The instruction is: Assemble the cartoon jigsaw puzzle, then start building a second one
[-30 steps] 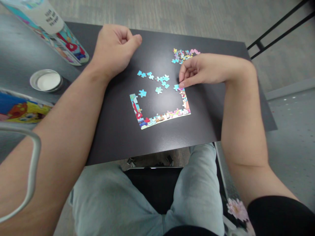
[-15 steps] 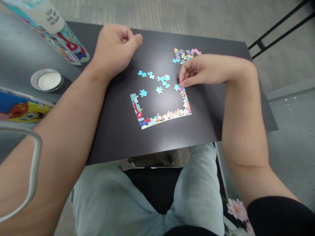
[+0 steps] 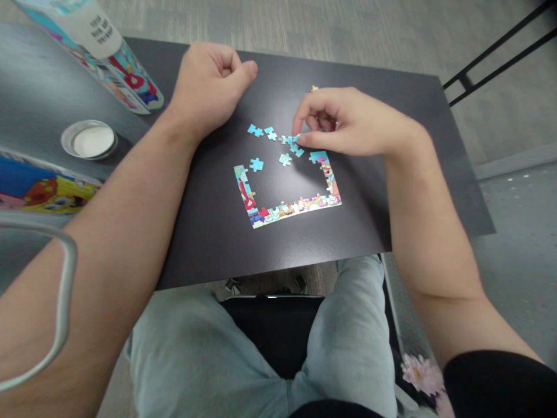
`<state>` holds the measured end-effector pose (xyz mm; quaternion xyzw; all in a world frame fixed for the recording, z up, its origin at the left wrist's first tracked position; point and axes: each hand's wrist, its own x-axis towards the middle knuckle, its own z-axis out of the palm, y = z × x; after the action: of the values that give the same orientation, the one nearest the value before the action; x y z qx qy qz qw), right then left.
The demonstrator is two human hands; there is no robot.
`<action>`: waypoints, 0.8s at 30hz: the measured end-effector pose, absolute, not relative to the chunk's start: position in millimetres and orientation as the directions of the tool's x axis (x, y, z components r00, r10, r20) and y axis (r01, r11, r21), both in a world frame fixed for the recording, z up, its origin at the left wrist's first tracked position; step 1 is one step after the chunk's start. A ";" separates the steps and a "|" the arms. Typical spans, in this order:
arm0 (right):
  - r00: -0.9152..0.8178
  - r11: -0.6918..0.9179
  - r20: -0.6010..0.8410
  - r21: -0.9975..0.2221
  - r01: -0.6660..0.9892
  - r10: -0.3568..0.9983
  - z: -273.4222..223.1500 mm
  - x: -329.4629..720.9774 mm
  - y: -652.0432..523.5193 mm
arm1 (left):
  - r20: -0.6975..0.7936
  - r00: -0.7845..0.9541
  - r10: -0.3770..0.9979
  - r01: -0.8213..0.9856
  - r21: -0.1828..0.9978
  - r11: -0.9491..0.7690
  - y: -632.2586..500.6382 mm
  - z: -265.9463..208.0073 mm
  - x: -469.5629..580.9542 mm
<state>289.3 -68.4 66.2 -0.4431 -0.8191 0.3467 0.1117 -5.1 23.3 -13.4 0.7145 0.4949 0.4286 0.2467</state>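
Head view. My left hand (image 3: 212, 84) is curled closed, with no piece showing in it. My right hand (image 3: 343, 122) has thumb and forefinger at the loose blue pieces (image 3: 288, 140); whether these fingers grip one I cannot tell, the tips hiding it. The partly joined border (image 3: 300, 205) lies on the worktop (image 3: 217, 238), on the near side of those fingers. In my judgement, good practice is to pinch one piece by its edges, lift it straight up, and keep the wrist off the border.
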 end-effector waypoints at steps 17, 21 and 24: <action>-0.858 0.792 0.094 -0.447 0.416 0.504 35.4 243.2 -80.2 | 0.414 0.162 0.896 0.470 0.765 -0.439 28.4 -18.0 -3.1; -0.787 0.727 0.116 -0.481 0.490 0.607 38.0 245.4 -77.0 | 0.406 0.165 0.899 0.468 0.770 -0.433 27.0 -17.6 -2.6; -0.752 0.699 0.115 -0.480 0.530 0.649 37.4 248.6 -73.8 | 0.418 0.147 0.897 0.469 0.769 -0.435 26.8 -17.3 -1.2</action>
<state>248.6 -73.8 37.4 -0.3233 -0.9112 0.2140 0.1390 -1.2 26.8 -17.3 0.7187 0.4749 0.4482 0.2388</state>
